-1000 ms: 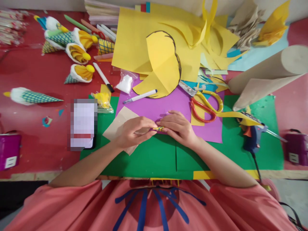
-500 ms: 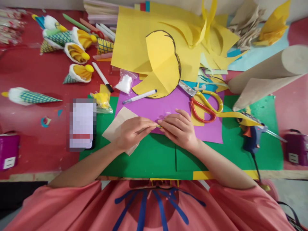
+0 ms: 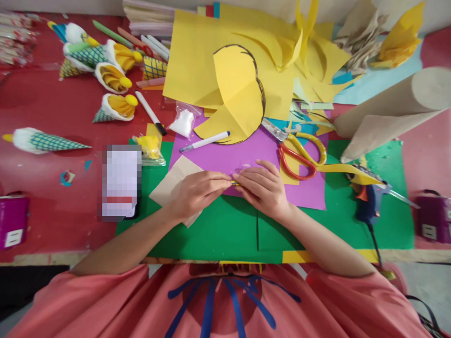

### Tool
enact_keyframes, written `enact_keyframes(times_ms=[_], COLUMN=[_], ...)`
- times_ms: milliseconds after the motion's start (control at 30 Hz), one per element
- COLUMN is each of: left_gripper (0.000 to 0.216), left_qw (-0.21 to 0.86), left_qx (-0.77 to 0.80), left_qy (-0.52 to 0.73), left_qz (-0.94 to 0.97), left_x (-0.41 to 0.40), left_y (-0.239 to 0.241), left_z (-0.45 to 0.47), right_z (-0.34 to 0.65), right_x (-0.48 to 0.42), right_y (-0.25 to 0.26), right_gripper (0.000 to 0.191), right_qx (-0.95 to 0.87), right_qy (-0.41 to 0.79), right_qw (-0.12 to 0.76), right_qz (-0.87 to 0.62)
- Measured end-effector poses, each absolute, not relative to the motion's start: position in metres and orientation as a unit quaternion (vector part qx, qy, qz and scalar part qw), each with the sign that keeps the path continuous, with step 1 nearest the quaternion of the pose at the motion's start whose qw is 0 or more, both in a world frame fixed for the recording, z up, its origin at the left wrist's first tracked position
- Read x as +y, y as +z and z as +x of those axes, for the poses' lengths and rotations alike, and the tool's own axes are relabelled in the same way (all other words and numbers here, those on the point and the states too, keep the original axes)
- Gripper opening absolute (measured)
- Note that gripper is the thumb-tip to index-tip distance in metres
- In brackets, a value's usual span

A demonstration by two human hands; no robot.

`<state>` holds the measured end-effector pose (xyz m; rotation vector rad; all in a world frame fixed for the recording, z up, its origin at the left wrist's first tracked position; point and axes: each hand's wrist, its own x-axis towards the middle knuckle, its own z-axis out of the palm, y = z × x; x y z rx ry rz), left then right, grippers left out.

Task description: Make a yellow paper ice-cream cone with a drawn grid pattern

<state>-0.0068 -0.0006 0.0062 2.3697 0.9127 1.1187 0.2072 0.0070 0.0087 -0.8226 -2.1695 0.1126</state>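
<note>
My left hand (image 3: pixel 197 192) and my right hand (image 3: pixel 262 188) meet fingertip to fingertip over the lower edge of a purple sheet (image 3: pixel 239 157). Between them they pinch a small yellow patterned paper piece (image 3: pixel 235 183), mostly hidden by the fingers. Both hands have their fingers curled and pressed together on it. A beige paper piece (image 3: pixel 172 183) lies under my left hand. Green paper (image 3: pixel 225 230) covers the table below both wrists.
Yellow and red scissors (image 3: pixel 301 152) lie right of my hands, and a blue glue gun (image 3: pixel 368 199) farther right. A white marker (image 3: pixel 206 141), yellow sheets (image 3: pixel 225 61), paper cones (image 3: pixel 109 70), a phone (image 3: pixel 121 183) and a large brown paper roll (image 3: pixel 391 108) surround the work area.
My hands have shifted slightly upward and closer together, and the yellow patterned piece is now more hidden between the fingertips. Nothing else has moved.
</note>
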Motion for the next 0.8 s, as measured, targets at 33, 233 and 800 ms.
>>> enact_keyframes(times_ms=[33, 233, 800], left_gripper=[0.027, 0.031, 0.029], left_qw=[0.182, 0.158, 0.155], left_qx=[0.323, 0.315, 0.312], left_qy=[0.396, 0.39, 0.347], left_qz=[0.84, 0.851, 0.87], left_x=[-0.0008, -0.0013, 0.0003], left_y=[0.0065, 0.007, 0.0039], left_z=[-0.0069, -0.0082, -0.0142], right_z=[0.2069, 0.2064, 0.2083], right_x=[0.0069, 0.007, 0.0083], right_y=[0.009, 0.0099, 0.0067], right_gripper=[0.018, 0.018, 0.014], right_qx=[-0.856, -0.856, -0.848], right_qy=[0.043, 0.043, 0.069], right_qw=[0.399, 0.402, 0.409], right_qz=[-0.325, -0.322, -0.331])
